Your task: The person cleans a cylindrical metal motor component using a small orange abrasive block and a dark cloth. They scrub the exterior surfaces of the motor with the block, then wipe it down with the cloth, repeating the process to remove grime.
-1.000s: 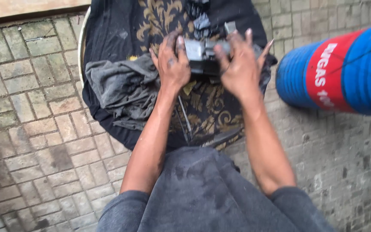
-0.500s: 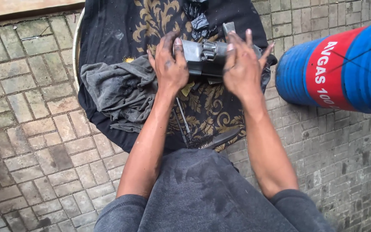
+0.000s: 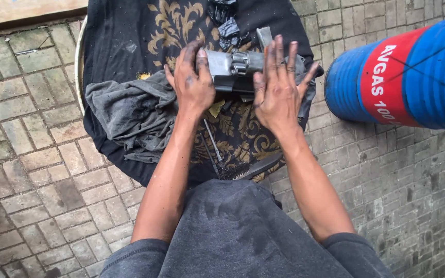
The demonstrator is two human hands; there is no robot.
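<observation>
grey metal part (image 3: 235, 69) with a ribbed collar at mid-length, held just above a black cloth with gold pattern (image 3: 171, 25), clamped endwise between both grimy hands. left hand (image 3: 194, 85) curled around one end, thumb on top; right hand (image 3: 276, 90) pressed flat against the other end, fingers spread. judged mid-work: part dull and soiled, crumpled grey rag (image 3: 124, 110) just beside left hand, brush (image 3: 222, 167) idle on cloth, blue drum (image 3: 413, 77) near right.

A blue ribbed drum (image 3: 428, 72) lies at right on the paving, seemingly on its side, with a red band label (image 3: 387, 82) in white lettering.
</observation>
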